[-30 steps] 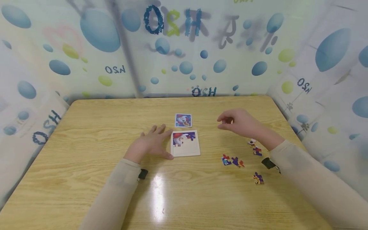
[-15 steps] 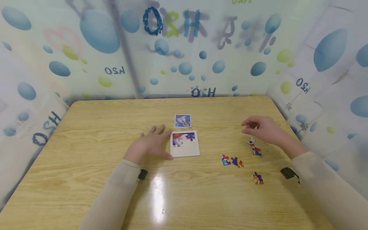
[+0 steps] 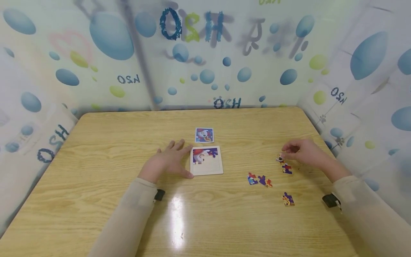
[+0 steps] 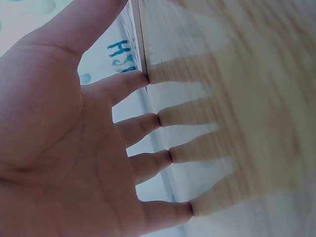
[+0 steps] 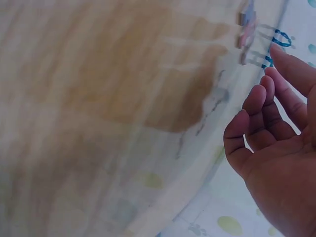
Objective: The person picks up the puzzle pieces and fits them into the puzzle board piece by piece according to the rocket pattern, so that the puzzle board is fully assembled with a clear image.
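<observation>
Fingers of the left hand (image 3: 169, 162) are spreading beside the part-filled puzzle board (image 3: 208, 168) in the head view; the right hand (image 3: 305, 153) is hovering over a whitish puzzle piece (image 3: 279, 160), contact unclear. In the left wrist view, fingertips are resting apart on the table (image 4: 281, 123). In the right wrist view, fingers are bending, thumb apart, nothing showing between. Picking seems under way; the next move is probably calling for a pinch.

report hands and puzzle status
Left hand spread against puzzle tray. Puzzle tray partly filled. Right hand at white-patterned jigsaw piece, grip unclear. No obstacle visible between piece and tray.
</observation>
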`<state>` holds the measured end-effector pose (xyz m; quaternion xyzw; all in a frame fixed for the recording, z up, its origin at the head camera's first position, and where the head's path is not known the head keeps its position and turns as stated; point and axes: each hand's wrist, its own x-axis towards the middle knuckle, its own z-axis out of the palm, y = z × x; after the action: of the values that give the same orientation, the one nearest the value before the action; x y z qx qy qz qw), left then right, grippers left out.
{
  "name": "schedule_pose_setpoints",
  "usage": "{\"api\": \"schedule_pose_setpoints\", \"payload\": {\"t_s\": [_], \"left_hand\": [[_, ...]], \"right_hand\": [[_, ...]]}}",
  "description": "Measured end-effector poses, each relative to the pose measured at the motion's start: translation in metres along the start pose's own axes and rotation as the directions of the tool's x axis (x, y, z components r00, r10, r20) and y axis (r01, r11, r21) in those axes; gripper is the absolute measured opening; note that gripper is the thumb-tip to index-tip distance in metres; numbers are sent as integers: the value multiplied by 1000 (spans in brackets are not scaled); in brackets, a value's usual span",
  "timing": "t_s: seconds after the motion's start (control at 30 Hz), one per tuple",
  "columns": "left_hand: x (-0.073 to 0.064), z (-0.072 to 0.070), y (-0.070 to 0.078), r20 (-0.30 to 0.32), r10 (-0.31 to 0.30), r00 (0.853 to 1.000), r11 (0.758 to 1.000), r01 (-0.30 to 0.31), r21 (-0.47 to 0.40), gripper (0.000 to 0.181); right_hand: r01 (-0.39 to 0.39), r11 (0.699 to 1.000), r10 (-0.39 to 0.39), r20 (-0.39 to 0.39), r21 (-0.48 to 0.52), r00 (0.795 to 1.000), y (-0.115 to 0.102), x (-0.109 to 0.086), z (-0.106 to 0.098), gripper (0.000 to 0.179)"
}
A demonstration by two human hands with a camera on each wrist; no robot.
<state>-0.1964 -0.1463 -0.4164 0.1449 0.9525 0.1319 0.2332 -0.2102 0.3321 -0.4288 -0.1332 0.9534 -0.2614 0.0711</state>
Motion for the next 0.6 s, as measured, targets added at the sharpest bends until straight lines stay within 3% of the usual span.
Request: {"api": "schedule_pose_setpoints", "payload": {"t_s": [0.3, 0.6], "left_hand": [[1, 0, -1, 8, 0, 1000, 1000, 0, -3, 112], [1, 2, -2, 0, 3, 1000, 1000, -3, 2, 113]], "right_hand": [[-51, 997, 47, 76, 50, 996, 8, -1, 6, 20], [-79, 996, 76, 80, 33, 994, 3, 7, 8, 23]]}}
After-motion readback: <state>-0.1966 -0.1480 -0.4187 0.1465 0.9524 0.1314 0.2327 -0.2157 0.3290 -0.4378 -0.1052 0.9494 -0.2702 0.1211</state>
